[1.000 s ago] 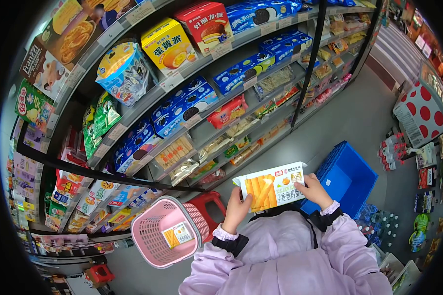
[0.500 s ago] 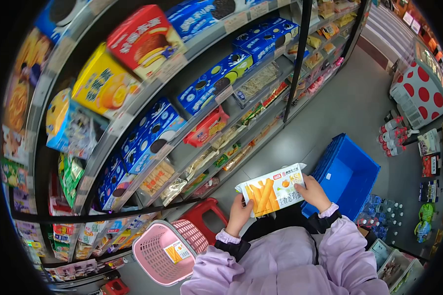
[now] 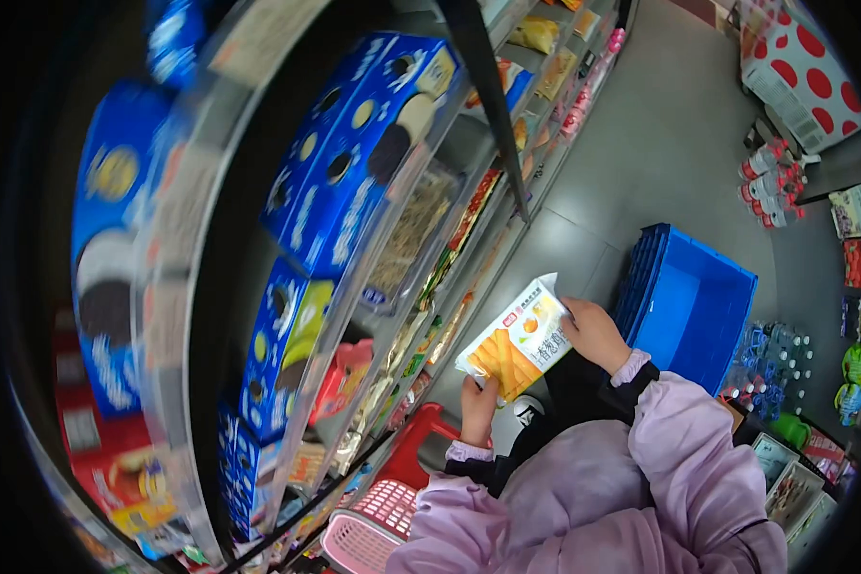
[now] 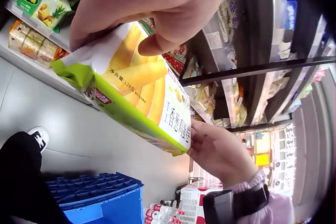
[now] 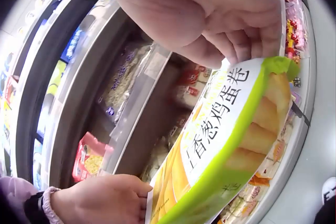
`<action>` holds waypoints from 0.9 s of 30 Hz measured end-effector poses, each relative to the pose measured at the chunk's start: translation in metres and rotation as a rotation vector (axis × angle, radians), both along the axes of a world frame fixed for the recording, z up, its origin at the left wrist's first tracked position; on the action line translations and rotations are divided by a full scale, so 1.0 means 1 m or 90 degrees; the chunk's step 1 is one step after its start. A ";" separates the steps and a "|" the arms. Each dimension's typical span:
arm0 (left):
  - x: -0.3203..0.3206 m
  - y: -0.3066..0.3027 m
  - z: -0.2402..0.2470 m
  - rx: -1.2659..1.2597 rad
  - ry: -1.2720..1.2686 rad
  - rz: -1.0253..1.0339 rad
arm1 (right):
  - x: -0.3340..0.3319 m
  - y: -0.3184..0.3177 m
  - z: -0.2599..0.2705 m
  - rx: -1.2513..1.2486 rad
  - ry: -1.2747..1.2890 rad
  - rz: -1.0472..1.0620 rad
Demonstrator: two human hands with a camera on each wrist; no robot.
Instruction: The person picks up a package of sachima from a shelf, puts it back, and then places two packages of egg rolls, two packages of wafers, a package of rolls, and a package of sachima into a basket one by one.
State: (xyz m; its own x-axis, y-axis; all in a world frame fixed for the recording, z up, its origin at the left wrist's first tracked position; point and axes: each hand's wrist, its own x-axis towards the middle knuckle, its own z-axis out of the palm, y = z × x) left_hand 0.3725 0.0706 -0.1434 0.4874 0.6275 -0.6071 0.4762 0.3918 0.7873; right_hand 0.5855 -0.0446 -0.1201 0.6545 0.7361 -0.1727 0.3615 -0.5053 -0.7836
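A packet of egg rolls, white and green with golden rolls printed on it, is held tilted in front of the lilac jacket. My left hand grips its lower left end, with the thumb over the printed front. At the opposite, upper right end, my right hand holds on with the thumb on the front. In the right wrist view, the right fingers curl at the packet's edge, and the left hand pinches the far end.
Shelves with blue cookie boxes rise close on the left. Below them are a pink basket and a red plastic piece. Stacked blue crates stand on the floor at right, with bottled drinks beside them.
The head view has turned and come nearer the shelves, and the basket has slid toward the bottom edge. The packet now slants more steeply, its right end higher. Both hands keep their hold.
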 end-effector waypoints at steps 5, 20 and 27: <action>0.050 0.020 -0.022 -0.008 0.016 0.057 | 0.045 0.025 -0.052 0.026 0.105 -0.011; 0.069 0.071 -0.146 -0.099 -0.032 0.217 | 0.061 0.084 -0.177 0.049 0.189 -0.012; 0.084 0.095 -0.197 0.150 -0.009 0.156 | 0.051 0.137 -0.234 0.135 -0.028 0.017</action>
State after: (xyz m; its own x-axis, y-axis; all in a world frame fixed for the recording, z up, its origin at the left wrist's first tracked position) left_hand 0.4560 0.1654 -0.3406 0.3125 0.8494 -0.4253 0.3788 0.2991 0.8758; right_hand 0.6364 0.0919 -0.3541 0.6383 0.7696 0.0159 0.4088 -0.3214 -0.8542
